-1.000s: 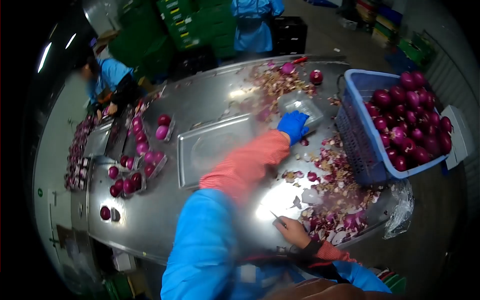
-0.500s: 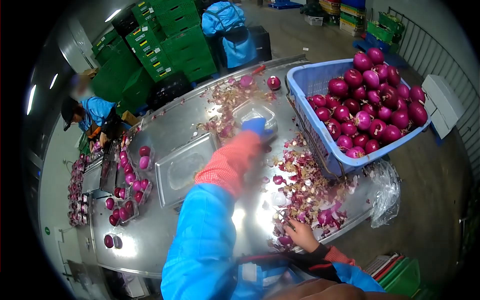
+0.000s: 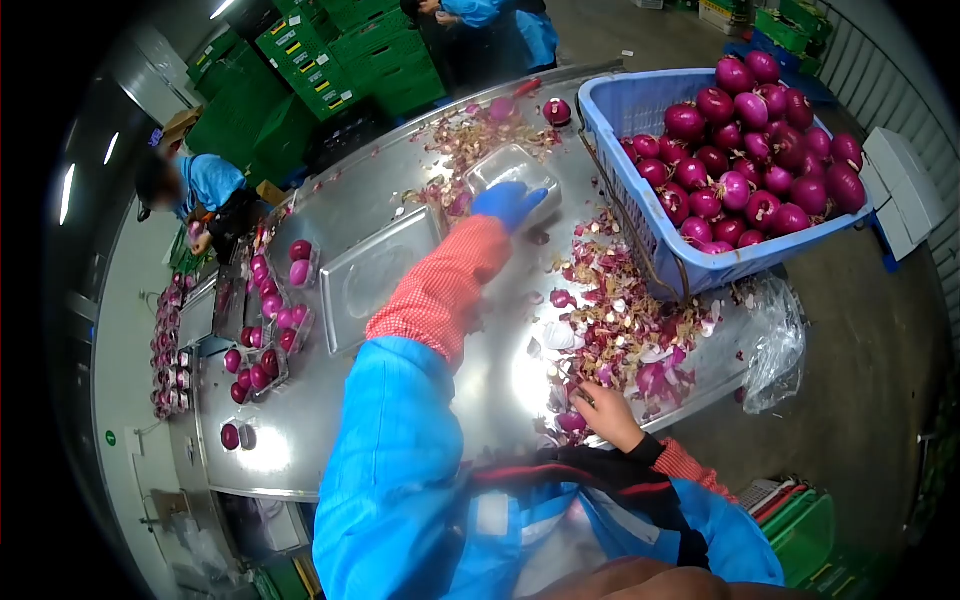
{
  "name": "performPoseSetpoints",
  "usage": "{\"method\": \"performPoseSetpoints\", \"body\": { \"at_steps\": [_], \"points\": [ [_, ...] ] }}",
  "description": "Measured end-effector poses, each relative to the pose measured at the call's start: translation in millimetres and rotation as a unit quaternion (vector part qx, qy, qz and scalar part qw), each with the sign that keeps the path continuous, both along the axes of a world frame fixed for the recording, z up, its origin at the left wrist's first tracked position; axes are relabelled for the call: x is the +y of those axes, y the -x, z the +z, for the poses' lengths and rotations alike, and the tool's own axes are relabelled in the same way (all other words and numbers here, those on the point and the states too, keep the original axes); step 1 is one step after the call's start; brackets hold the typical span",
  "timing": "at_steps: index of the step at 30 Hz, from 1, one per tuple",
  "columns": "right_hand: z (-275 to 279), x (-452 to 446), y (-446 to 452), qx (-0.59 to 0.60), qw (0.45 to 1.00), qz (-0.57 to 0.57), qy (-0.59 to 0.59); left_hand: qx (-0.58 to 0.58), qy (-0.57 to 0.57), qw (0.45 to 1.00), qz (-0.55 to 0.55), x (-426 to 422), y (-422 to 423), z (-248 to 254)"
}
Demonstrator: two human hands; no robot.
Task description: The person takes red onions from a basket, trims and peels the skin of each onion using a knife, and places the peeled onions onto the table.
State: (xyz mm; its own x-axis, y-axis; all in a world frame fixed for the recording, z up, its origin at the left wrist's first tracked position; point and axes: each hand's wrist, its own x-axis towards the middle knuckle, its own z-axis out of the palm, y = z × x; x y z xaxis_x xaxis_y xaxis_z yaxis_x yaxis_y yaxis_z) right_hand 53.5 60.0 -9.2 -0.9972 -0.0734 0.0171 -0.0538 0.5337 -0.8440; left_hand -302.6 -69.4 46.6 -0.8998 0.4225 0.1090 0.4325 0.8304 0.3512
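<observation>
My left hand point(image 3: 508, 205), in a blue glove, is closed on the near edge of a clear plastic container point(image 3: 515, 168), which lies on the metal table point(image 3: 480, 385) beside onion skins. My bare right hand point(image 3: 606, 415) is low on the right at the edge of a pile of red onion peelings point(image 3: 630, 320), its fingers closed round a small dark knife that is mostly hidden. A red onion point(image 3: 571, 421) lies partly covered beside that hand. To the left of my left arm rests a clear rectangular tray point(image 3: 375, 275).
A blue basket point(image 3: 690, 275) full of red onions stands at the right, with crumpled plastic point(image 3: 775, 345) below it. Packed onions point(image 3: 262, 372) sit at the left. One co-worker point(image 3: 205, 195) is at the far left, another point(image 3: 500, 25) behind the table, near green crates point(image 3: 370, 60).
The view has shifted. My right hand has moved from the bare metal to the peelings. My left hand stays at the clear container. The co-worker behind the table has turned and changed posture.
</observation>
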Motion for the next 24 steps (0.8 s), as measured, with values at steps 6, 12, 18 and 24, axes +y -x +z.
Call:
{"method": "performPoseSetpoints", "body": {
  "at_steps": [6, 12, 18, 24],
  "points": [
    [-8.4, 4.5, -10.8, 0.056, 0.998, -0.013, 0.001, -0.097, 0.123, 0.983, -0.098, 5.4, -4.4, -28.3],
    [-13.9, 6.4, -27.3, 0.045, 0.995, -0.053, 0.071, -0.080, 0.017, 0.989, -0.122, -9.8, -45.0, -50.7],
    [-13.8, 0.5, -31.6, 0.051, 0.998, -0.027, 0.023, -0.090, -0.035, 0.984, -0.151, -18.2, -94.7, -86.0],
    [-24.1, 4.9, -41.0, -0.017, 0.999, -0.042, 0.013, -0.030, 0.086, 0.988, -0.128, -25.9, -132.5, -66.8]
  ]
}}
